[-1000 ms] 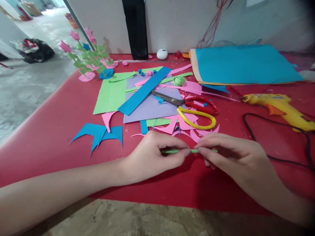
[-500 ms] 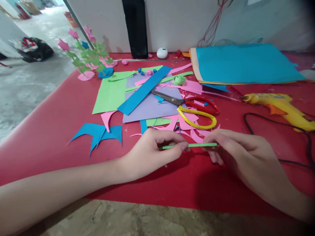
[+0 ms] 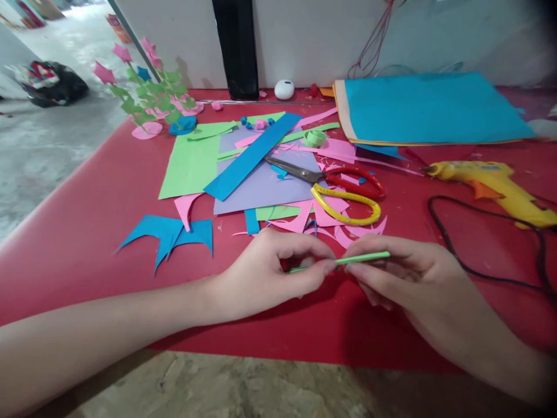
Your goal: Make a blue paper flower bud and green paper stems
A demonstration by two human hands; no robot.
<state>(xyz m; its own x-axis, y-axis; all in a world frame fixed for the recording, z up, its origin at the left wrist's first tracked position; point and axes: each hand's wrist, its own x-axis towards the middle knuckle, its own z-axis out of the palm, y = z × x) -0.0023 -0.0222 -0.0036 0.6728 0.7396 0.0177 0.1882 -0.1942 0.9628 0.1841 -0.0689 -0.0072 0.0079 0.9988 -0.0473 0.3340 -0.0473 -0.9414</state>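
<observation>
A thin green paper stick [image 3: 368, 257] lies crosswise between my hands above the red table. My left hand [image 3: 287, 267] pinches it between thumb and fingers, its left end partly hidden in the palm. At the middle of the stick, the thumb and forefinger of my right hand [image 3: 400, 267] are closed on it, close to the left fingertips. The stick's right end rises slightly. Just beyond my hands are pink paper scraps [image 3: 300, 217] and scissors [image 3: 319, 176] with one red and one yellow handle.
Blue paper scraps [image 3: 167, 235] lie left, near green [image 3: 191, 168] and purple sheets [image 3: 261, 194] under a blue strip [image 3: 255, 157]. A yellow glue gun [image 3: 491, 180] with a black cord is at right. Paper flowers [image 3: 152, 93], a phone [image 3: 237, 52] and blue sheets [image 3: 435, 107] stand or lie behind.
My right hand has moved left along the stick, its thumb now in front at the middle. The stick has tilted, its right end slightly up. The view has shifted a little.
</observation>
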